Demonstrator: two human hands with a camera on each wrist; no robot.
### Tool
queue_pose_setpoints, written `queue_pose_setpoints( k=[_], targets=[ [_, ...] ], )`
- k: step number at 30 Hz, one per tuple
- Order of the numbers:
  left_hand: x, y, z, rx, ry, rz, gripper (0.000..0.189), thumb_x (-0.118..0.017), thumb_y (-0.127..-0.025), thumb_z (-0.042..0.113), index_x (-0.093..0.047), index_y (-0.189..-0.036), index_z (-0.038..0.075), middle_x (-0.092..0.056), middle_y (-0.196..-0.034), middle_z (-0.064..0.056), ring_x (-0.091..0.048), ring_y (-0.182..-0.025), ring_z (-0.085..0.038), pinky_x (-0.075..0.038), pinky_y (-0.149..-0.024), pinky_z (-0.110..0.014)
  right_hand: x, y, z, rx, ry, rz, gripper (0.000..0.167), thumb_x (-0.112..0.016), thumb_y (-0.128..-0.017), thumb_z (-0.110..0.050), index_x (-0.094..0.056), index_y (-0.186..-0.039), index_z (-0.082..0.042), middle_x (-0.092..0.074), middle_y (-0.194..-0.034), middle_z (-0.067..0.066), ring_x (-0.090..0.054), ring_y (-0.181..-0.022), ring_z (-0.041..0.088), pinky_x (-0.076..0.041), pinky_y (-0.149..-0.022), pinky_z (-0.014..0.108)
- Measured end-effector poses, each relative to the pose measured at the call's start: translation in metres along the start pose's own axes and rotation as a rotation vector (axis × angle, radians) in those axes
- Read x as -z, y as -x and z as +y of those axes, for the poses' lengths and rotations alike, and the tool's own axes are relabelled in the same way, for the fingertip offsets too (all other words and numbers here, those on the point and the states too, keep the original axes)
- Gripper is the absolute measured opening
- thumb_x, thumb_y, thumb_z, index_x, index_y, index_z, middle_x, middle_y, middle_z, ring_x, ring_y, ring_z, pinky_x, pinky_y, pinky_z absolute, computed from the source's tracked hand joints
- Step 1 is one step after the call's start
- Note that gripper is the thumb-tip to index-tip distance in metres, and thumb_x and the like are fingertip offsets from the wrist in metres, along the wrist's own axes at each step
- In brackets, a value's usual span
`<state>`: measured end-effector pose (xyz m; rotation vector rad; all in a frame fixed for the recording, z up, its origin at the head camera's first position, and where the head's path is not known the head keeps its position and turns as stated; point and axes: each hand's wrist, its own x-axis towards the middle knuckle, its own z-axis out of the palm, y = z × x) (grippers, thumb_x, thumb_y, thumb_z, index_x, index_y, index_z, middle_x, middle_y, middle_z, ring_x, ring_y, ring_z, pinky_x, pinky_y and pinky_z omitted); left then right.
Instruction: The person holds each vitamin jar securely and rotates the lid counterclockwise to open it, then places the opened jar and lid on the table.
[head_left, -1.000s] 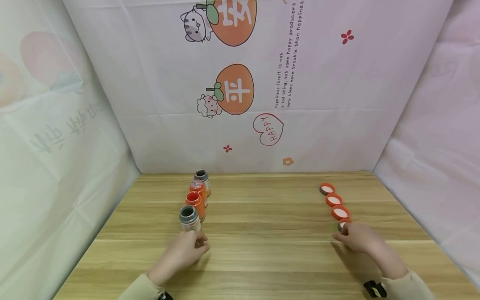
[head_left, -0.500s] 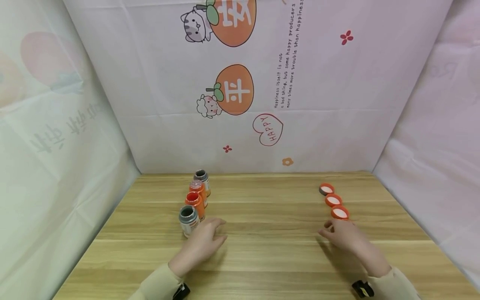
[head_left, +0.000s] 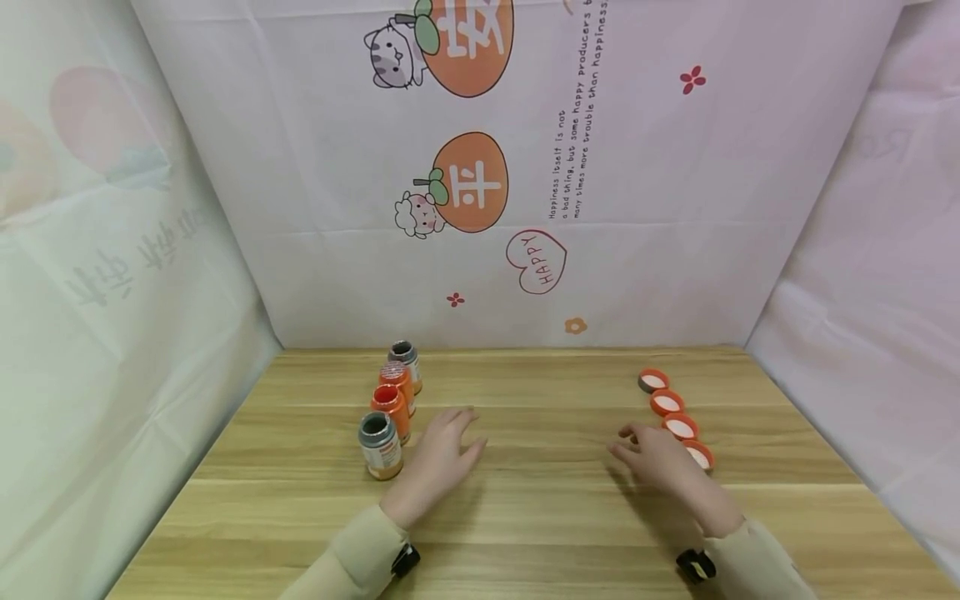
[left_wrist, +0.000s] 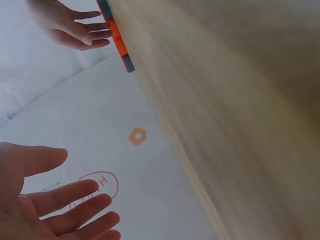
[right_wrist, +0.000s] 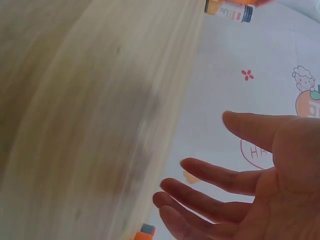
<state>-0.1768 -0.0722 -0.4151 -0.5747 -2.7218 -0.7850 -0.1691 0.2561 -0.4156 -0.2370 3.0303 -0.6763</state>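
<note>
Four-part talk aside, several small jars stand upright in a slanting row on the left in the head view: a grey-necked jar (head_left: pixel 382 456) in front, two orange jars (head_left: pixel 392 414) behind it, and another grey-necked jar (head_left: pixel 408 357) at the back. Opposite, several round lids (head_left: pixel 681 427) lie in a row with pale insides up. My left hand (head_left: pixel 437 458) is just right of the front jar, holding nothing, fingers extended in the left wrist view. My right hand (head_left: pixel 663 468) hovers left of the nearest lid, partly covering it; its fingers are loosely spread and hold nothing.
The wooden table (head_left: pixel 525 517) spans between the hands. A white printed cloth (head_left: pixel 645 208) hangs behind it, with more cloth on both sides. Dark wrist straps (head_left: pixel 696 566) sit at the sleeves.
Both hands have moved inward, toward the middle of the table. The left hand has left the front jar and the right hand the nearest lid. Jars and lids keep their places.
</note>
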Motion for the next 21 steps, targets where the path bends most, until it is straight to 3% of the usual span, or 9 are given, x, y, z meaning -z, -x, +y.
queue_pose_setpoints(
  k=[6,11,16,21],
  targets=[
    [-0.010,-0.018,0.003,-0.030,-0.026,0.087,0.036,-0.065,-0.088,0.026,-0.064,-0.118,0.006,-0.059,-0.126,-0.012,-0.055,-0.117,-0.028,-0.046,-0.097,-0.042,-0.008,-0.014,-0.006,0.032,0.018,0.062,0.054,-0.055,-0.094,-0.042,-0.057,-0.119,0.006,-0.060,-0.115,0.028,-0.060,-0.103,0.040,-0.051,-0.081,0.049],
    [-0.014,-0.033,0.003,-0.054,-0.048,0.167,0.031,-0.066,-0.088,0.023,-0.066,-0.112,0.004,-0.062,-0.121,-0.012,-0.057,-0.113,-0.028,-0.047,-0.096,-0.040,-0.013,-0.026,-0.006,0.043,0.035,0.121,0.053,-0.053,-0.094,-0.042,-0.057,-0.118,0.005,-0.061,-0.112,0.027,-0.062,-0.097,0.037,-0.051,-0.078,0.048],
    [-0.018,-0.045,0.003,-0.032,-0.077,0.217,0.029,-0.065,-0.088,0.024,-0.068,-0.109,0.005,-0.065,-0.117,-0.011,-0.060,-0.109,-0.026,-0.049,-0.092,-0.038,-0.016,-0.039,-0.009,0.059,0.081,0.189,0.051,-0.054,-0.095,-0.040,-0.058,-0.117,0.006,-0.059,-0.109,0.028,-0.062,-0.090,0.037,-0.051,-0.072,0.047],
    [-0.021,-0.055,0.001,0.002,-0.086,0.222,0.028,-0.066,-0.087,0.024,-0.069,-0.108,0.006,-0.066,-0.114,-0.009,-0.062,-0.106,-0.026,-0.050,-0.090,-0.037,-0.018,-0.051,-0.013,0.117,0.106,0.244,0.053,-0.054,-0.095,-0.038,-0.054,-0.123,0.007,-0.056,-0.116,0.031,-0.056,-0.105,0.045,-0.048,-0.084,0.054]
  ],
)
